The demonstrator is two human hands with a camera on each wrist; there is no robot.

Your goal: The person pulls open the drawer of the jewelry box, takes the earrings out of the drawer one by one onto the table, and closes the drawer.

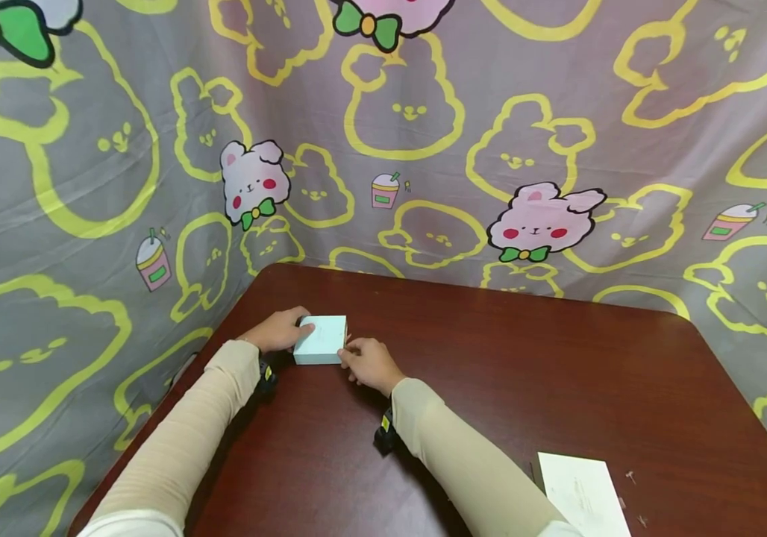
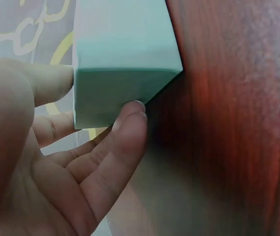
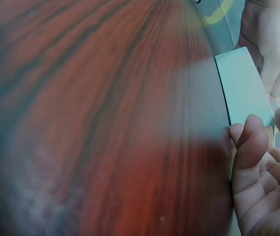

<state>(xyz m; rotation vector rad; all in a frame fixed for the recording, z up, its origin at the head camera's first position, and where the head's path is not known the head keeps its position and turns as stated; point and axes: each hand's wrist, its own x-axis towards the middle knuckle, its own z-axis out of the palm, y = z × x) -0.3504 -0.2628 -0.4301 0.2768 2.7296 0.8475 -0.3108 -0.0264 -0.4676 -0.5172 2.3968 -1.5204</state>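
Observation:
A pale mint-green, flat square box point(image 1: 319, 338) sits toward the far left of the brown table. My left hand point(image 1: 279, 330) grips its left side. In the left wrist view the left thumb presses the top edge of the box point(image 2: 125, 44), while the fingertips lie against the side and lower edge. At the box's right front corner, my right hand point(image 1: 373, 365) pinches with thumb and fingers. In the right wrist view this hand point(image 3: 263, 182) covers the near end of the box point(image 3: 243, 88); a tan strip shows there, its kind unclear.
A white card-like rectangle point(image 1: 585, 492) with faint print lies on the table point(image 1: 491, 358) at lower right, beside small clear scraps point(image 1: 630, 476). Patterned grey cloth point(image 1: 424, 112) hangs behind the table and along its left side.

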